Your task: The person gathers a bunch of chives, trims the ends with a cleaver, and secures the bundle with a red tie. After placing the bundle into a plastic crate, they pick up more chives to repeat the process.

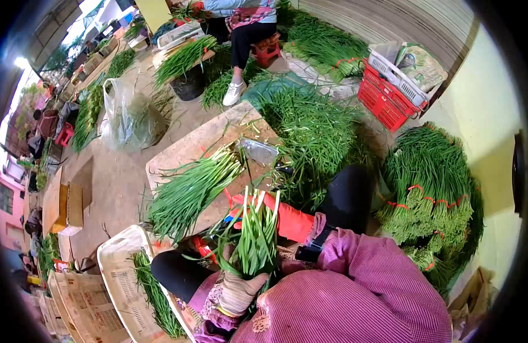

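A bunch of garlic chives (257,243) stands almost upright in front of my body, its pale cut ends at the top. My left hand (241,292), in a whitish knitted glove, is closed round the lower leafy part. My right hand (287,220), in an orange-red rubber glove, reaches behind the upper part, with its fingertips curled out on the far side. A small blue thing shows by those fingertips, too hidden to name. Just beyond, a loose pile of chives (198,186) lies on a wooden board (187,148), beside a clear plastic box (259,151).
Loose greens (310,131) heap beyond my right knee. Tied bundles (430,188) stack by the wall, near a red crate (384,97). A white basket (112,268) holds some chives at left. Farther off are a plastic bag (130,117) and a seated person (250,34).
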